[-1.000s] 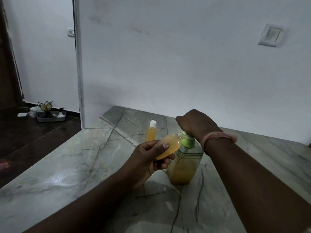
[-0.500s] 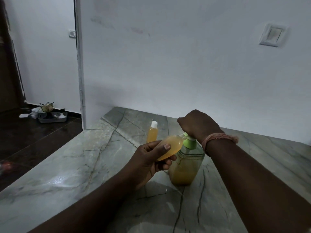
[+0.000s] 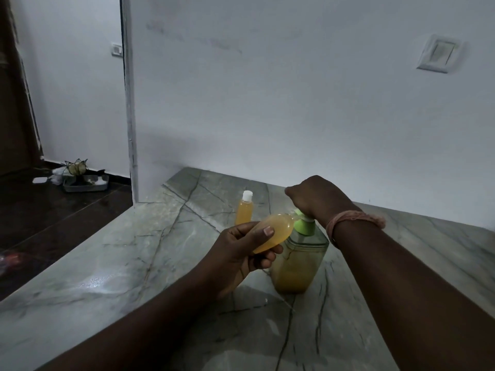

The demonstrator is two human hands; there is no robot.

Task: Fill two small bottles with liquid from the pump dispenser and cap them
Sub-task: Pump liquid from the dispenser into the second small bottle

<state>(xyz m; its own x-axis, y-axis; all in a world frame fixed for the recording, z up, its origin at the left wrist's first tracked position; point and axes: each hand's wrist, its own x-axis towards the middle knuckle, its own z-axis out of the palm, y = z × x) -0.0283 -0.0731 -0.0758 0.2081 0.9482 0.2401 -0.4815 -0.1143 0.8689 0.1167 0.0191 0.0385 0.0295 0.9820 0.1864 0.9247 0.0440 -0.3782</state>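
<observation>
Bottle (image 3: 272,230) tilted in left-hand (image 3: 235,253) grip, mouth at dispenser (image 3: 300,261) spout.

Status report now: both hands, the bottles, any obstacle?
Left hand holds open small bottle tilted at spout. Right hand presses pump dispenser. Capped bottle stands behind. No obstacle seen.

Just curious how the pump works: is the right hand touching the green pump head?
Touching. In the head view the right hand rests on top of the green pump head, with no gap visible between them.
</observation>
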